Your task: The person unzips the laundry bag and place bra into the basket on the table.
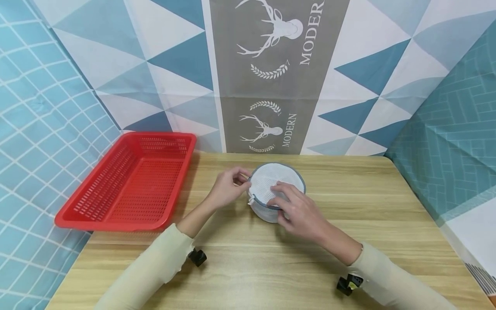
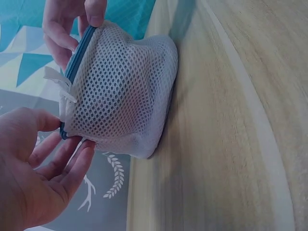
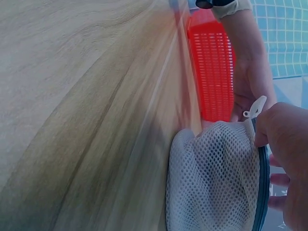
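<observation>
A round white mesh laundry bag stands upright on the wooden table, its blue-grey zipper running around the top edge. My left hand pinches that edge on the left, thumb against the zipper. At the front right, my right hand grips the same edge, its thumb on the outer side and its fingers over the white mesh top. Between the hands, a white zipper pull sticks out at the edge. The mesh sides look slightly creased in both wrist views.
A red plastic basket with perforated walls sits at the left of the table. Behind the table rises a patterned backdrop with triangles and deer heads. Blue tiled-pattern sheets cover the left side, teal ones the right.
</observation>
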A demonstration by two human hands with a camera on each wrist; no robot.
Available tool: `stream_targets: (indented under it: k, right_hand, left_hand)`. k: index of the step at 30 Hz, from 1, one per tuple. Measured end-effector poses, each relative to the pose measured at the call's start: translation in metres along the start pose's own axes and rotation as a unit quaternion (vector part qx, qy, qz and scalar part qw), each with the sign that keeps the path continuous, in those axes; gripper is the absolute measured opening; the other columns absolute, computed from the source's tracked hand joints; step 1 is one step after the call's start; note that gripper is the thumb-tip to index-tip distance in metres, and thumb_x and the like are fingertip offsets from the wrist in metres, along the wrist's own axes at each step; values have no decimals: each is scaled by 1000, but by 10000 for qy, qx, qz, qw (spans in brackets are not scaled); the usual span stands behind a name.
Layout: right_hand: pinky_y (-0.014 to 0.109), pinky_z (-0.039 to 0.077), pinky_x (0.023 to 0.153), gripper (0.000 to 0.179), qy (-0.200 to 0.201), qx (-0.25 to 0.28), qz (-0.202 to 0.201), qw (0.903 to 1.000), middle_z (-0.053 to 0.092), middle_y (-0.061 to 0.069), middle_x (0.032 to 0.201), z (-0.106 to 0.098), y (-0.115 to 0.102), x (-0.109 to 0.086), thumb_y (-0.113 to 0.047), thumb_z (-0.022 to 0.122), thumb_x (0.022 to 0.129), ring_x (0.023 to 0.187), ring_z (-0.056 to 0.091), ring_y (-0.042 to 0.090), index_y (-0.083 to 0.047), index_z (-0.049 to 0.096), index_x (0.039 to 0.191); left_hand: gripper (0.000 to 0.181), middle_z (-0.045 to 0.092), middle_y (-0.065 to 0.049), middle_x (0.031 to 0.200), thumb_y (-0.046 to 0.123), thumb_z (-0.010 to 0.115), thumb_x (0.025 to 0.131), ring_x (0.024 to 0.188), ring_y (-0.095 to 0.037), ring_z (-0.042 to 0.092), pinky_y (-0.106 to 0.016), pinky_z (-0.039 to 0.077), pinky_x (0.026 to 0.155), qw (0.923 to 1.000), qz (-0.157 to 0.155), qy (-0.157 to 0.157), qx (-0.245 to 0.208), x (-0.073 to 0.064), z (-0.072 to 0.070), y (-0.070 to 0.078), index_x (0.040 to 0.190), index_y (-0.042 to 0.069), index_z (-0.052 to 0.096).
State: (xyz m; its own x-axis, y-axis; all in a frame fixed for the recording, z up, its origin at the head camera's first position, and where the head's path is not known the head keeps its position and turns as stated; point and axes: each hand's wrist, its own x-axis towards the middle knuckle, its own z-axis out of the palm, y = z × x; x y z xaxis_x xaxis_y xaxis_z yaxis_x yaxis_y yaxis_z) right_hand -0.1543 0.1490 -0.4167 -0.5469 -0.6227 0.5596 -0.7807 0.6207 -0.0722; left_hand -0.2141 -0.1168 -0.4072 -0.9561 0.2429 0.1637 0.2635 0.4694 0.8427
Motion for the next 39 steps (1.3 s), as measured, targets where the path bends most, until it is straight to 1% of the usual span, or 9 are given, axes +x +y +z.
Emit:
stream_targets:
  k: [4,9,13,16,18,21,26,31,39]
  right_hand:
    - [58,65,110,32,-6,11,13,10000,73,16,143,-1,0,1,-5,84,82,143,68,41,-17,80,112]
    - [59,65,109,29,84,54,103,9999,74,16,143,-3,-4,3,-14,89,87,144,68,41,-17,82,115]
    - [59,66,108,34,94,28,252,9996,74,16,144,-4,-7,4,-18,91,90,143,68,41,-17,83,123]
    - [58,66,106,41,41,-34,343,9994,73,17,146,-2,-7,4,-17,91,92,142,68,40,-17,81,132]
    - [58,67,105,44,10,-60,379,9993,72,17,148,-1,-7,3,-15,91,91,142,68,40,-17,80,134]
    - [57,67,103,42,-3,-58,406,9992,73,16,147,0,-6,2,-11,91,91,141,68,40,-17,81,131]
    - [55,68,102,37,13,-77,359,9993,74,15,146,1,-5,1,-8,91,91,141,69,37,-17,83,126]
    - [55,67,104,35,-21,-60,372,9993,74,14,145,-1,-5,2,-9,89,90,141,69,37,-17,83,124]
    - [58,65,109,28,-101,108,653,9978,73,16,146,-3,-2,1,-7,81,88,146,66,41,-15,81,115]
  left_hand:
    - [22,86,-15,105,11,78,101,94,-24,78,-27,59,82,9999,-49,62,89,1,0,2,122,7,79]
    - [20,86,-13,116,18,76,105,103,-28,81,-31,64,85,9997,-47,165,165,9,1,2,121,8,80]
    - [26,84,-13,130,21,75,106,113,-33,82,-40,69,92,9999,-32,139,83,15,3,2,129,9,79]
    - [31,82,-15,136,18,73,107,117,-36,82,-46,69,98,9999,96,1,56,18,5,1,136,8,77]
    - [31,82,-16,137,15,72,108,117,-35,82,-47,68,101,9996,231,-107,77,19,6,0,137,7,78]
    - [29,84,-16,133,12,70,108,115,-35,82,-47,68,102,9989,401,-210,89,19,7,0,136,5,79]
    - [28,84,-18,130,9,71,107,112,-35,83,-46,68,100,9987,486,-142,103,17,7,0,133,3,80]
    - [28,84,-19,130,8,71,106,111,-35,83,-43,69,98,9992,397,-78,31,13,6,-1,132,2,80]
    - [27,87,-17,120,8,76,101,103,-30,83,-37,70,91,9998,109,119,-93,1,5,1,127,3,83]
